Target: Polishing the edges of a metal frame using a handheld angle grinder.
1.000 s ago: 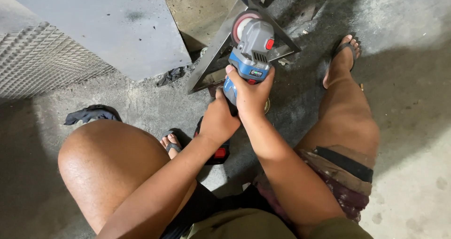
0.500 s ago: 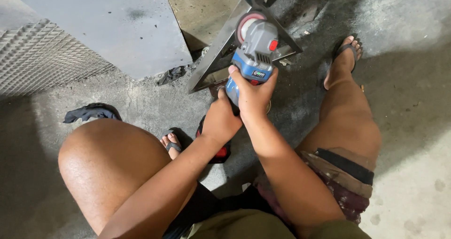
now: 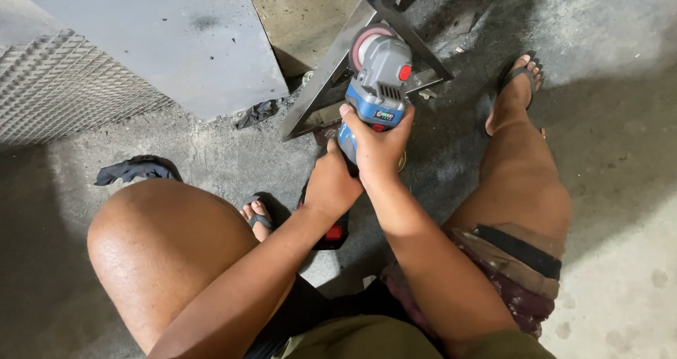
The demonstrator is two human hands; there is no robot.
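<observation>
Right hand (image 3: pixel 377 147) wrapped tight around blue-grey angle grinder (image 3: pixel 379 77), left hand (image 3: pixel 331 183) gripping its rear handle, disc against metal frame (image 3: pixel 321 77), concrete floor (image 3: pixel 620 119).

Blue-grey angle grinder (image 3: pixel 379 84) against steel frame (image 3: pixel 331 70)

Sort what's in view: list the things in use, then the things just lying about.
In use: angle grinder, held by right hand and left hand; steel angle frame.
Lying about: dark rag, small black scrap, mesh panel, grey sheet.
</observation>
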